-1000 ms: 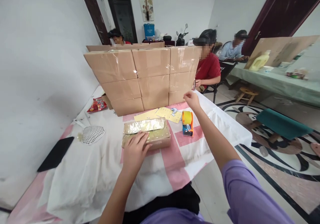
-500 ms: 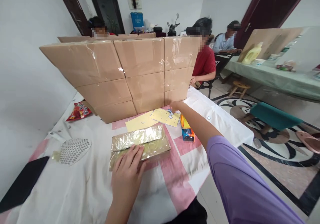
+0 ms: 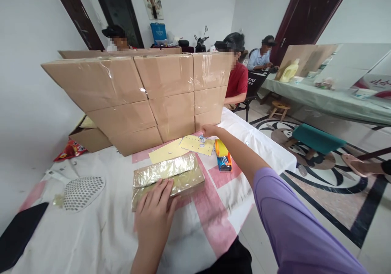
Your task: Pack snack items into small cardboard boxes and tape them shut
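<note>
My left hand (image 3: 157, 202) lies flat with its fingers stretched over a small cardboard box (image 3: 189, 182) covered in shiny clear tape. At arm's length, my right hand (image 3: 210, 130) is over the far edge of a dotted yellow paper sheet (image 3: 194, 143), close to the foot of the cardboard wall. Its fingers are bent together, and whatever they pinch is too small to make out. Small bluish-white pieces lie on the paper below those fingers. Under that sheet's left end is a plain yellow sheet (image 3: 165, 151). Beside my right forearm sits an orange and blue roll (image 3: 224, 160).
The taped cardboard box wall (image 3: 171, 102) stands across the table's back. To the left are a white perforated scoop-like object (image 3: 84, 192), a black flat pad (image 3: 21, 237), a red packet (image 3: 70, 149) and an open carton (image 3: 91, 137). A person in red (image 3: 240, 82) sits beyond.
The camera view has turned rightward, so the scene sits further left. My right hand stays by the yellow sheet with its fingers bent. My left hand remains on the box.
</note>
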{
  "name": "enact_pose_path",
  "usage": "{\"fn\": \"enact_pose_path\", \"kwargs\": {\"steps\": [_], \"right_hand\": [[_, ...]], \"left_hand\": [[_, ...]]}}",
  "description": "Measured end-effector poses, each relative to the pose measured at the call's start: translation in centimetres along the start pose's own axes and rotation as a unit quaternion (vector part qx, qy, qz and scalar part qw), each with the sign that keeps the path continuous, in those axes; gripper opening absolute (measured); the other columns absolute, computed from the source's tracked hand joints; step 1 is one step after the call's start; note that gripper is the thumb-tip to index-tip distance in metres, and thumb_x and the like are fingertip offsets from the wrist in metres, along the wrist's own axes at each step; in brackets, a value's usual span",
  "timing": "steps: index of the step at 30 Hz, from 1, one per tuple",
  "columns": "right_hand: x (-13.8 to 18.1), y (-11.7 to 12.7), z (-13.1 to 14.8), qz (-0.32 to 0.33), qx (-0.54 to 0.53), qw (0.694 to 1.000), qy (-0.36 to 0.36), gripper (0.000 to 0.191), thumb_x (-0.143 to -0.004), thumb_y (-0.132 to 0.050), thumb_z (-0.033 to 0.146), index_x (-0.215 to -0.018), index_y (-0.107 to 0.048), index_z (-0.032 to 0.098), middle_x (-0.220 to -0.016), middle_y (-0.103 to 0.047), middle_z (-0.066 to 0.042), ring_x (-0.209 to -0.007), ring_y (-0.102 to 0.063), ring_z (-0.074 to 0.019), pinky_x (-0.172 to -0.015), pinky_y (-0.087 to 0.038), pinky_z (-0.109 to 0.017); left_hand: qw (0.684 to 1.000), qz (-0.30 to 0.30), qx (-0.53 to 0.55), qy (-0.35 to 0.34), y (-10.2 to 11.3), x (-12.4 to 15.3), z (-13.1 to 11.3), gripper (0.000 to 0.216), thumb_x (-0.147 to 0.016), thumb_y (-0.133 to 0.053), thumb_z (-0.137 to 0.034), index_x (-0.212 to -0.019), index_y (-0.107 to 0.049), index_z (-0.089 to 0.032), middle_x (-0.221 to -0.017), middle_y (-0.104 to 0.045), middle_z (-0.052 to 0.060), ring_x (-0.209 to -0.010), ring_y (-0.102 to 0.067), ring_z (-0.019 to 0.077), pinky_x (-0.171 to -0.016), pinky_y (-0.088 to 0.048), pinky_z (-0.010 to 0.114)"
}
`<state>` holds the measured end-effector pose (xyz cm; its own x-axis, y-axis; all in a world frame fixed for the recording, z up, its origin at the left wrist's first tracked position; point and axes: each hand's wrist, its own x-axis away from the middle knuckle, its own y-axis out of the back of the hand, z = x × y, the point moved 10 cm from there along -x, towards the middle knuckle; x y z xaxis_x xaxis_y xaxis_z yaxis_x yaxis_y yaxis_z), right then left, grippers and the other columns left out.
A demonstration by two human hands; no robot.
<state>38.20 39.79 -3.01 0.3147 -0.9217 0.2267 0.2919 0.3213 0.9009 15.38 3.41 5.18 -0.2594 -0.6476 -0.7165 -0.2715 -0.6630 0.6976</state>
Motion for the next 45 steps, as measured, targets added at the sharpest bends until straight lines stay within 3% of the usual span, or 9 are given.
{"fn": "enact_pose_path", "kwargs": {"steps": [6,11,18,26,30,35,36,40,45], "right_hand": [[3.3,1.0,1.0,-0.057,-0.082,0.995,0.03,0.027,-0.084,-0.068,0.007,-0.11,-0.065,0.015,-0.091,-0.073,-0.004,-0.07,-0.066,-0.0122,-0.063,-0.048,-0.02],[5.2,1.9,0.6,-0.119,-0.122,0.985,0.022,0.02,-0.079,-0.066,0.0,-0.095,-0.068,0.012,-0.09,-0.074,-0.006,-0.075,-0.065,-0.0135,-0.067,-0.046,-0.021],[6.2,2.4,0.3,-0.163,-0.218,0.962,-0.007,0.007,-0.092,-0.059,0.009,-0.09,-0.061,0.015,-0.072,-0.072,-0.003,-0.051,-0.058,-0.0108,-0.058,-0.044,-0.023],[8.6,4.4,1.4,-0.247,-0.344,0.906,0.007,0.021,-0.08,-0.069,0.027,-0.065,-0.056,0.02,-0.065,-0.065,-0.001,-0.066,-0.058,-0.0153,-0.063,-0.042,-0.027],[13.2,0.9,3.2,-0.239,-0.456,0.857,0.038,0.018,-0.081,-0.063,0.038,-0.08,-0.06,0.02,-0.073,-0.069,-0.001,-0.057,-0.055,-0.0117,-0.055,-0.04,-0.026],[18.2,-8.3,5.9,-0.144,-0.704,0.694,0.04,0.034,-0.066,-0.079,0.047,-0.074,-0.061,0.02,-0.065,-0.065,0.0,-0.047,-0.047,-0.0081,-0.045,-0.026,-0.023],[18.6,-9.8,6.3,-0.134,-0.723,0.677,0.029,0.036,-0.064,-0.08,0.05,-0.072,-0.061,0.02,-0.059,-0.061,0.002,-0.046,-0.044,-0.0078,-0.045,-0.024,-0.023],[18.8,-13.3,7.2,-0.12,-0.746,0.655,0.0,0.042,-0.062,-0.082,0.055,-0.065,-0.06,0.02,-0.048,-0.045,0.008,-0.044,-0.035,-0.0068,-0.044,-0.02,-0.023],[18.4,-14.3,8.2,-0.065,-0.766,0.639,0.017,0.045,-0.058,-0.085,0.056,-0.064,-0.06,0.019,-0.053,-0.048,0.007,-0.047,-0.036,-0.0064,-0.046,-0.024,-0.022]], "left_hand": [[1.0,0.005,-0.007,-0.001,0.1,0.0,-0.1,0.034,-0.1,-0.058,-0.029,-0.131,-0.062,-0.018,-0.124,-0.074,0.01,-0.117,-0.068,0.0289,-0.095,-0.043,0.04],[1.0,0.002,-0.016,-0.003,0.1,0.0,-0.1,0.034,-0.1,-0.058,-0.032,-0.13,-0.062,-0.017,-0.123,-0.074,0.01,-0.116,-0.068,0.029,-0.095,-0.043,0.04],[1.0,0.01,-0.027,0.004,-0.2,0.4,-0.1,0.036,-0.1,-0.058,-0.034,-0.131,-0.063,-0.018,-0.126,-0.073,0.01,-0.117,-0.067,0.0291,-0.095,-0.043,0.04],[1.0,0.016,-0.024,-0.004,-0.1,0.1,0.2,0.036,-0.101,-0.056,-0.038,-0.132,-0.062,-0.02,-0.126,-0.073,0.009,-0.115,-0.068,0.0276,-0.094,-0.043,0.038],[0.999,0.018,-0.027,-0.012,0.0,0.0,0.3,0.038,-0.1,-0.058,-0.04,-0.131,-0.063,-0.02,-0.125,-0.073,0.009,-0.114,-0.068,0.0275,-0.093,-0.043,0.038],[0.999,0.026,-0.027,-0.009,-0.1,-0.1,0.3,0.039,-0.098,-0.06,-0.042,-0.131,-0.064,-0.02,-0.126,-0.073,0.01,-0.115,-0.068,0.0287,-0.094,-0.043,0.038],[0.999,0.028,-0.027,-0.008,-0.1,-0.1,0.3,0.039,-0.098,-0.06,-0.042,-0.131,-0.064,-0.02,-0.126,-0.073,0.01,-0.115,-0.068,0.0289,-0.094,-0.043,0.038],[0.999,0.032,-0.024,-0.003,0.0,-0.1,0.4,0.04,-0.098,-0.061,-0.042,-0.132,-0.063,-0.022,-0.127,-0.072,0.011,-0.115,-0.068,0.0291,-0.094,-0.044,0.039],[0.999,0.044,-0.03,0.001,-0.1,-0.2,0.4,0.044,-0.095,-0.066,-0.039,-0.136,-0.061,-0.024,-0.128,-0.072,0.011,-0.116,-0.068,0.0297,-0.094,-0.044,0.04]]}}
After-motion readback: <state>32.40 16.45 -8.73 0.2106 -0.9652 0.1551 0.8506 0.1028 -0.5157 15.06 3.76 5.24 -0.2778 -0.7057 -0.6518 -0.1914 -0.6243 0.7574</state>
